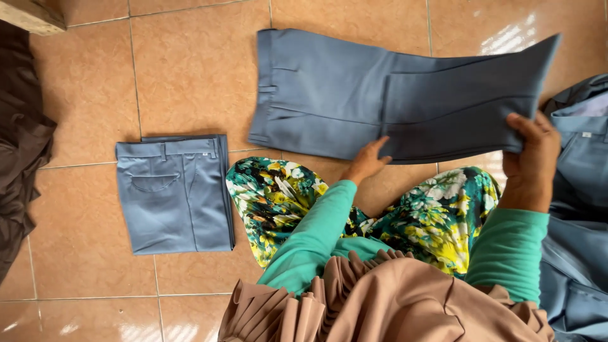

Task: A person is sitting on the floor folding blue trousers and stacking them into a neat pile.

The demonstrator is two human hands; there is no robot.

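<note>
A pair of grey-blue trousers (323,95) lies across the tiled floor in front of my knees, waistband at the left. Its legs are doubled back toward the waist. My right hand (531,158) grips the folded leg end at the right and holds it raised off the floor. My left hand (367,161) presses flat on the near edge of the trousers at the fold, fingers spread. A second pair of grey-blue trousers (172,193), folded into a neat rectangle, lies on the floor to the left.
More grey-blue garments (579,209) are piled at the right edge. A dark brown cloth (19,152) lies at the far left. A wooden corner (31,14) shows at the top left. My floral-clothed knees (278,196) rest on the tan tile floor (82,95).
</note>
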